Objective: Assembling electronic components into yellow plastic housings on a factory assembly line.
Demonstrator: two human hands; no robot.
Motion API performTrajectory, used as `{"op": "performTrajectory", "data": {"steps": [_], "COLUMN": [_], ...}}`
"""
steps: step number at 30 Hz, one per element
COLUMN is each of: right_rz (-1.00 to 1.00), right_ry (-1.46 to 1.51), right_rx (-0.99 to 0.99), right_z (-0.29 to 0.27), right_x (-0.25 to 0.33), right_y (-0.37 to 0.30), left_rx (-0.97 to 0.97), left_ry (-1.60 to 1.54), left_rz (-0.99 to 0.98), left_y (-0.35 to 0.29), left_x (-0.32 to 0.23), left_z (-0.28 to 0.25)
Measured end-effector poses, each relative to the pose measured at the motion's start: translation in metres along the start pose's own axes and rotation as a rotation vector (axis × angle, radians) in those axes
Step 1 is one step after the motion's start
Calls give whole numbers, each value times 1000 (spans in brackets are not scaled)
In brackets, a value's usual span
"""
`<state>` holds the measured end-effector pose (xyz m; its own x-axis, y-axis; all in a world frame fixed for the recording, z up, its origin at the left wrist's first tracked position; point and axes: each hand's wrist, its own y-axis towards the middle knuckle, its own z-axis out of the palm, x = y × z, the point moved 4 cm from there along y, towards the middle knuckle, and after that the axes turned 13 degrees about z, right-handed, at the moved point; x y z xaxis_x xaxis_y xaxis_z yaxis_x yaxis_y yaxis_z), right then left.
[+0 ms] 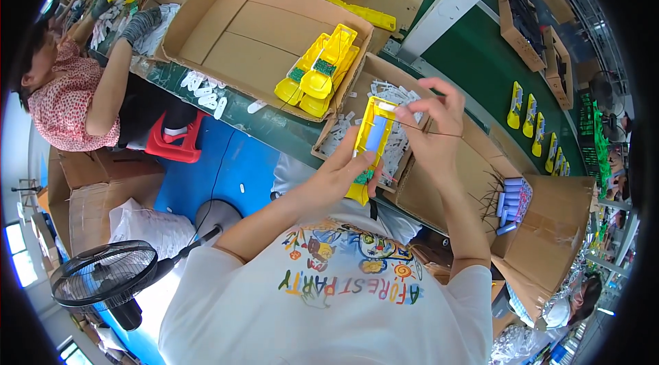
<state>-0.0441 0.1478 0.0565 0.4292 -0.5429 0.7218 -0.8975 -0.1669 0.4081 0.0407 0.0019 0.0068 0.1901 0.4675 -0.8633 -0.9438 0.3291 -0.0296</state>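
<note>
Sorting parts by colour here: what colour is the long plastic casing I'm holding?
Bright yellow casing with a pale blue panel inside, clearest in the head view.

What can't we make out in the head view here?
- Lower end of the yellow housing: covered by the left hand.
- Thin wire at the right hand: too fine to trace.
- White parts in the cardboard box: too small to identify.

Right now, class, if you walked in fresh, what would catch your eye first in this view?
First, the long yellow plastic housing at centre, gripped by the left hand while the right hand pinches a thin wire at its top. Behind it, a shallow cardboard box holds a small stack of finished yellow pieces. At upper left, a co-worker in a red-patterned top works at the same bench.
</note>
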Motion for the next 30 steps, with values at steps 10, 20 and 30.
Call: {"op": "performTrajectory", "data": {"steps": [10, 20, 30], "right_rz": [275, -115, 397], "right_ry": [259, -91, 364], "right_rx": [250, 30, 77], "right_z": [-16, -37, -33], "right_x": [-11, -6, -7], "right_y": [-3, 0, 7], "left_rx": [154, 153, 257], "left_ry": [41, 72, -2], "left_rz": [32, 34, 21], "left_y": [17, 28, 26], "left_x": [4, 6, 9], "left_z": [17, 25, 28]}}
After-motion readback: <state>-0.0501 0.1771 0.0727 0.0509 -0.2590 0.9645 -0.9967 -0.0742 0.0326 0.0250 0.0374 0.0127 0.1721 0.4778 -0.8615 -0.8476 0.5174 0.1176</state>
